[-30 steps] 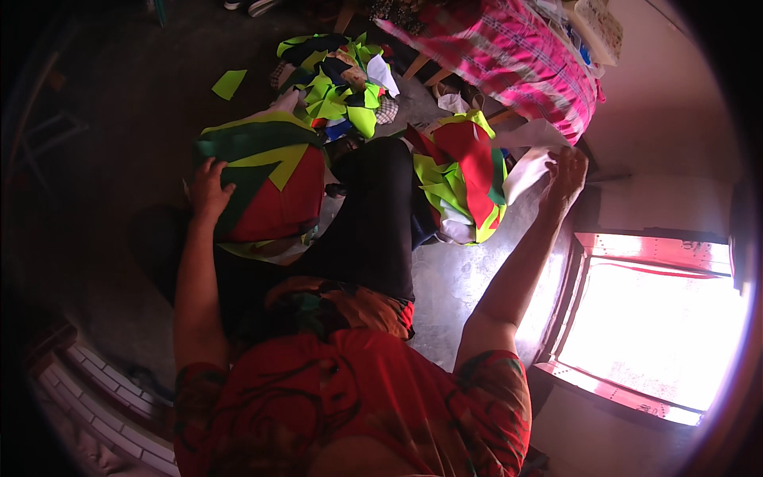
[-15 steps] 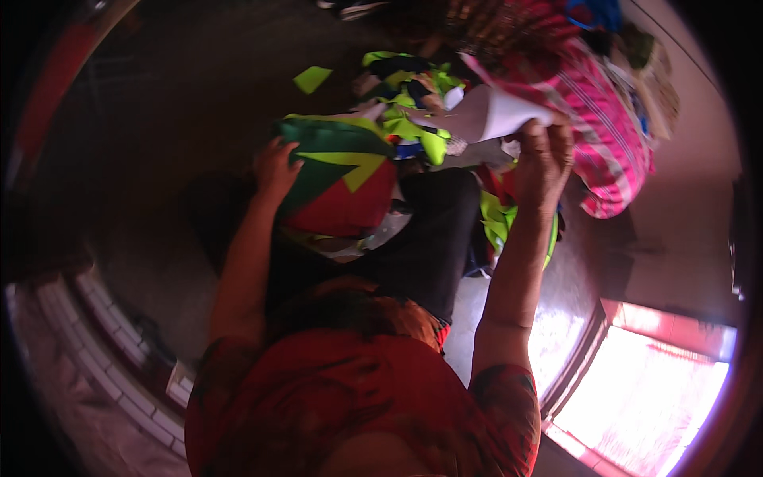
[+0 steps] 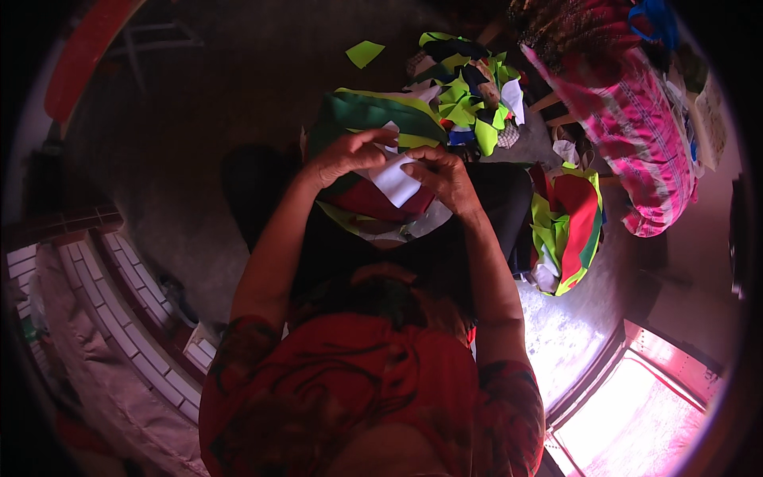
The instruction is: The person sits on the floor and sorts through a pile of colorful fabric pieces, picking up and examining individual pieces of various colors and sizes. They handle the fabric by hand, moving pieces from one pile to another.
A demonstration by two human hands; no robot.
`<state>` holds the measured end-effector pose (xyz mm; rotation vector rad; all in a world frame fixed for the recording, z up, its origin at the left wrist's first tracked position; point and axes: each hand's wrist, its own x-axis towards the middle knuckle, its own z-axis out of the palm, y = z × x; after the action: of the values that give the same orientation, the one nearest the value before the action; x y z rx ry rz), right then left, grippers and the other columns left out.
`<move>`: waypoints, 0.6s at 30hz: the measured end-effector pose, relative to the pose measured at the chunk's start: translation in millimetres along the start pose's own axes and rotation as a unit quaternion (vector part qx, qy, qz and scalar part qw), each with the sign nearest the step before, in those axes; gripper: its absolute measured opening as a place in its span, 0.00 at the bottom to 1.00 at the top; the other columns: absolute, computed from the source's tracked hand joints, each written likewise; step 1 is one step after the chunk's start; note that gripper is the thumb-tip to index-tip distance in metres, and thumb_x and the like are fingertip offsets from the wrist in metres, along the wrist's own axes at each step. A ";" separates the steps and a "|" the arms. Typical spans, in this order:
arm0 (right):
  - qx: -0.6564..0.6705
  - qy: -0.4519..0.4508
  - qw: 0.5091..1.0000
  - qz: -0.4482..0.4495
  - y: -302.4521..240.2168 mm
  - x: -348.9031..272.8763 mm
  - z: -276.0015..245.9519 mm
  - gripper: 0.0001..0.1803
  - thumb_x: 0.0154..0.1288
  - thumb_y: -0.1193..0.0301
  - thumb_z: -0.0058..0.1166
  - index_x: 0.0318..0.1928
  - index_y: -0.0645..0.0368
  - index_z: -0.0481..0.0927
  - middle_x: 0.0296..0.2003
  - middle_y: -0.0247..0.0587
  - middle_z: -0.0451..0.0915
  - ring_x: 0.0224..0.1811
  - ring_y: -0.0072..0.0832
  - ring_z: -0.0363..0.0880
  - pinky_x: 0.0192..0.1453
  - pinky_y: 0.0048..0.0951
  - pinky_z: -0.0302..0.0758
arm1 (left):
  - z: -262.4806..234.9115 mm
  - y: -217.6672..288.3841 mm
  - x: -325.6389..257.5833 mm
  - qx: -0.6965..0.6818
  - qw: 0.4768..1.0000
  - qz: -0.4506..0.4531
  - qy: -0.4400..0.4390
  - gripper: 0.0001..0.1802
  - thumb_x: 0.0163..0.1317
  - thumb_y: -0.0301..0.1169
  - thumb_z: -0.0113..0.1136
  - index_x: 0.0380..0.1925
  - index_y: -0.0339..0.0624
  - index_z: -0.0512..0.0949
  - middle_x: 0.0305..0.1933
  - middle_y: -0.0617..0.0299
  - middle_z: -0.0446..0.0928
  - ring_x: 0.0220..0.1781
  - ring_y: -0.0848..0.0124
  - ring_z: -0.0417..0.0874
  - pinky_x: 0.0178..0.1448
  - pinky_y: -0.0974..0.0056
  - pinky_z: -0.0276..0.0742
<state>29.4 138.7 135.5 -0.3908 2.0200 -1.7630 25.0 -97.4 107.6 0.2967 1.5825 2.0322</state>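
Observation:
A small white sheet (image 3: 395,187), paper or cloth, is between my two hands above my lap. My left hand (image 3: 342,161) is closed with its fingertips at the sheet's upper left part. My right hand (image 3: 447,181) pinches its right side between thumb and fingers. Beneath them, resting on my lap, is a rounded fabric bundle (image 3: 350,113) in green, yellow and red. My hands cover its middle, so its full shape is hidden.
Beyond my knees lies a heap of yellow-green, white and dark fabric scraps (image 3: 477,95). A lone yellow-green scrap (image 3: 365,54) is on the floor. Right of my leg sits another colourful fabric bundle (image 3: 568,226). A pink checked cloth (image 3: 636,135) hangs at the far right.
My right hand has brought the white sheet from the far right to above the bundle. My left hand has left the bundle's left side and come to the sheet. The view has shifted.

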 end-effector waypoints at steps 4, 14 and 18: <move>-0.014 0.002 1.000 -0.012 17.1 3.0 0.1 0.15 0.59 0.72 0.63 0.46 0.61 0.81 0.31 0.36 0.83 0.33 0.19 0.78 0.41 0.24 0.75 | 11.5 -18.1 7.4 0.104 0.994 -0.033 -0.007 0.26 0.56 0.35 0.66 0.56 0.41 0.75 0.52 0.63 0.77 0.54 0.72 0.76 0.58 0.65 0.72; -0.243 -0.016 0.968 0.053 43.7 6.7 -7.2 0.19 0.48 0.63 0.68 0.39 0.61 0.84 0.27 0.41 0.83 0.31 0.30 0.82 0.40 0.29 0.77 | -23.9 -12.7 -11.8 -0.155 0.980 0.008 0.126 0.22 0.52 0.29 0.66 0.49 0.36 0.77 0.43 0.63 0.80 0.45 0.75 0.79 0.53 0.68 0.73; -0.185 0.022 0.980 0.074 39.0 3.2 -30.8 0.21 0.48 0.60 0.68 0.38 0.61 0.84 0.28 0.42 0.82 0.33 0.31 0.81 0.42 0.30 0.76 | -38.4 -1.0 -22.7 -0.251 0.952 0.097 0.147 0.22 0.54 0.29 0.63 0.50 0.35 0.74 0.44 0.58 0.78 0.49 0.68 0.78 0.58 0.64 0.71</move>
<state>14.2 169.8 99.7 -0.3041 2.3461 -1.3184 25.4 -141.2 99.2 -0.0485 1.1625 2.6438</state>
